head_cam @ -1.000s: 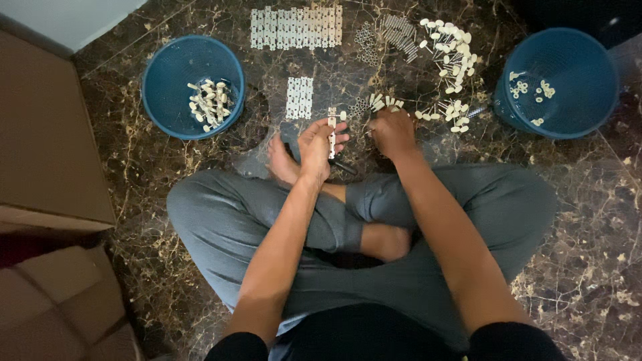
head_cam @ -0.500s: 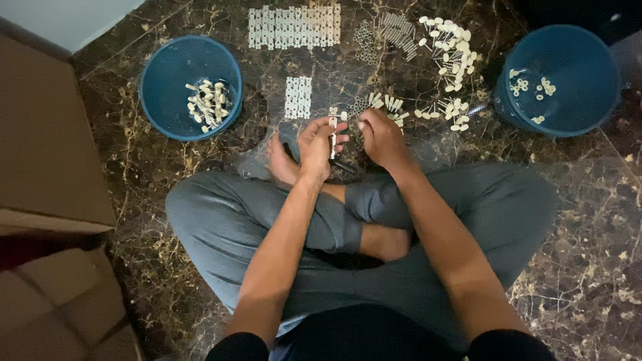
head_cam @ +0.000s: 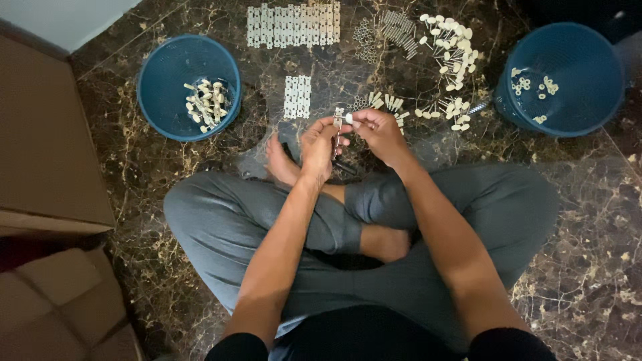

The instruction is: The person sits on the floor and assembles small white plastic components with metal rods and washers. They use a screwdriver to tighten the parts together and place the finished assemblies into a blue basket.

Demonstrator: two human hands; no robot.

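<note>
A: Head view – boxes?
B: Brown cardboard boxes (head_cam: 47, 140) stacked far left, plain sides, no label legible. Two blue round baskets: left basket (head_cam: 155, 90) w/ cream pieces in it, right basket (head_cam: 588, 50) w/ only a few.
A: Floor?
B: Dark marble floor (head_cam: 588, 267), gold veins. Person sits cross-legged, grey trousers. White strips (head_cam: 293, 25) in a row at top, a small white strip block (head_cam: 297, 96) nearer, cream capped pins (head_cam: 451, 40) spread top right, metal bits beside them.
A: Hands?
B: Left hand (head_cam: 317, 144) fingers curled round a thin metal strip (head_cam: 338, 127), held upright above the feet. Right hand (head_cam: 381, 130) pinches a small white piece (head_cam: 349, 118) at the strip's top; hands touching.
A: Vs. 0.5 s ago?
B: Right hand shifted a bit toward the left; strip same spot, baskets unmoved.
</note>
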